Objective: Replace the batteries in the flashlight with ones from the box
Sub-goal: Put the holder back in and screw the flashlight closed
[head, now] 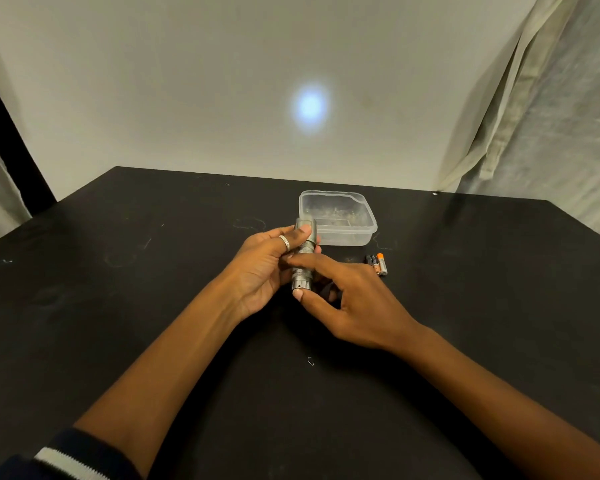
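Flashlight (303,252), silver metal w/ knurled barrel, sits at frame centre, held just above the black table (153,271). Its head points away toward the top of the frame and its tail end faces the camera. It's lit: a pale bluish light spot (309,106) shows on the wall (187,81), upper centre.

Left hand (264,268) comes in from lower left, palm turned to the right. Its fingers wrap under and round the barrel, and the thumb lies along the top near the head, so it grips firmly. There's a ring (284,242) on that thumb.

Right hand (357,299) comes in from lower right. The thumb tip (298,293) presses on the tail cap and the index finger (312,261) lies across the mid-barrel, so the torch is pinched between the two. The other fingers are loosely bent behind the body and partly hidden.

Box (371,225), clear plastic and lidless, stands on the table just behind the flashlight head, a bit right of centre. Can't tell whether they touch.

Batteries (377,264), a few small cells side by side, lie on the table right of the hands and just in front of the box's right corner. One has an orange end; exact count is hard to make out.

A pale curtain (551,116) hangs at the upper right. A dark sleeve w/ white stripe (66,455) shows at the lower left corner.
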